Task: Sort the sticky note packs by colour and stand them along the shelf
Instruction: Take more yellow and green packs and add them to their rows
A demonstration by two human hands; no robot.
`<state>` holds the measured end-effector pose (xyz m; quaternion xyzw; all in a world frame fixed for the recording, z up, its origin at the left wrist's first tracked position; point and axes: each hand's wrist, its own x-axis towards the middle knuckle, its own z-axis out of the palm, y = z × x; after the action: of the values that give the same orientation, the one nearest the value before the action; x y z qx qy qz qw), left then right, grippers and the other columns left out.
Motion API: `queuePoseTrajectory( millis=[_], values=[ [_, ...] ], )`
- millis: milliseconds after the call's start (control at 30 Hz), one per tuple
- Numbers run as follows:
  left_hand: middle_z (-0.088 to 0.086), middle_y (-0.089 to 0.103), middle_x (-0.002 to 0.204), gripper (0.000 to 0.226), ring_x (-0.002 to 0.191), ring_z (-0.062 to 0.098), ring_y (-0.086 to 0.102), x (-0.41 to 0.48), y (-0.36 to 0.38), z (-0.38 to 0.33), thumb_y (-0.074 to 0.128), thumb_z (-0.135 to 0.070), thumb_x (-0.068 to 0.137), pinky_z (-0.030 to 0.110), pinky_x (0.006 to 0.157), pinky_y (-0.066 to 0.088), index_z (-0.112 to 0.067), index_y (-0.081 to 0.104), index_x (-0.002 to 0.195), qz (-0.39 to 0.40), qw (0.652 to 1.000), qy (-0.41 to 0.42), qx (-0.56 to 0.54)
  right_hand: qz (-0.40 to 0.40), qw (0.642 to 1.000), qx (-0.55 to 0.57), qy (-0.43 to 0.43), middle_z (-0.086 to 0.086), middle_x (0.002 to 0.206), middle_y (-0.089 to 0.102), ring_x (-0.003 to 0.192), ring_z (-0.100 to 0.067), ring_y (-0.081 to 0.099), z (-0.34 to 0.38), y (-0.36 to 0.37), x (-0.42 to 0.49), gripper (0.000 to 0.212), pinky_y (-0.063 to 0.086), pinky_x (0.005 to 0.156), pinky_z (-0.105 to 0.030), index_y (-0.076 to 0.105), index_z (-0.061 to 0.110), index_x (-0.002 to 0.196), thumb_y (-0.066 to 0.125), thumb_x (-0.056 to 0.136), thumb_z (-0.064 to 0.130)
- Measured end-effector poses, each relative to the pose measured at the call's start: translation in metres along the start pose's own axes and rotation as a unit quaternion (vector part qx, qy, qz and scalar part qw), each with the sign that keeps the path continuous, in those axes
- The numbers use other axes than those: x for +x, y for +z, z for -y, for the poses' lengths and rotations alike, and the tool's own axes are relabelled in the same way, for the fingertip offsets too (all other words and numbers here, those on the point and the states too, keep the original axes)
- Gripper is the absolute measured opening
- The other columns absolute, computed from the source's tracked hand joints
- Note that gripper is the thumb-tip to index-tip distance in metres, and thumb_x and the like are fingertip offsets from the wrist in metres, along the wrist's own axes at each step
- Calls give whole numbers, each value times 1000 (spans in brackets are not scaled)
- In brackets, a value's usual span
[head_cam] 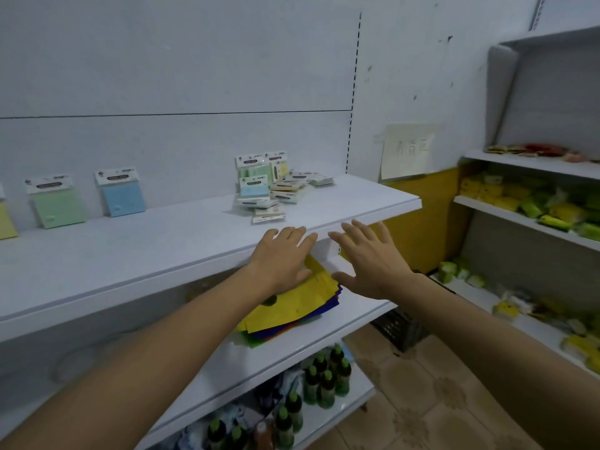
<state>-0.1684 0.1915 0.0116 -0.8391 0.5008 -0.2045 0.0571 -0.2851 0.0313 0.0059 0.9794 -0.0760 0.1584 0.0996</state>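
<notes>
Both hands reach forward with fingers spread and straight, holding nothing. The left hand [281, 258] has its fingertips at the front edge of the white shelf [156, 251], and the right hand [373, 261] hovers just beside it. Further back on that shelf lies a loose pile of sticky note packs [276, 190]. Well to the left, a blue pack [121, 195], a green pack [56, 204] and a yellow pack [6, 222] stand against the back wall. Yellow sheets [292, 308] lie on the shelf below.
</notes>
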Motion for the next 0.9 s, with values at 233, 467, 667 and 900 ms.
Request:
queuePoseTrajectory(
  millis=[233,467,667,900],
  values=[
    [7,24,155,70,138,25,27,50,18,-77,44,-49,90,42,110,25,-20,18,148,24,1000,-10,3,13,999,27,-40,-5,157,19,145,-25,11,-83,34,-23,71,5,114,-56,19,29,146,44,87,60],
    [7,23,155,68,140,24,25,86,27,-78,44,-51,90,42,111,24,-22,20,147,22,998,-50,-8,9,996,60,-61,-5,154,25,143,-25,19,-120,56,9,67,8,116,-49,24,28,144,45,88,58],
    [4,25,155,62,139,23,26,121,47,-22,39,-52,93,41,110,27,-24,24,146,13,993,-112,-35,-22,994,71,-78,-5,153,28,142,-24,22,-133,52,88,64,11,116,-46,27,27,144,46,90,54],
    [4,42,144,49,130,25,38,212,69,60,44,-40,93,43,100,37,-19,39,137,-62,959,-250,-115,-22,995,42,-84,-3,149,36,138,-22,30,-155,70,172,48,15,116,-42,40,27,137,44,93,47]
  ],
)
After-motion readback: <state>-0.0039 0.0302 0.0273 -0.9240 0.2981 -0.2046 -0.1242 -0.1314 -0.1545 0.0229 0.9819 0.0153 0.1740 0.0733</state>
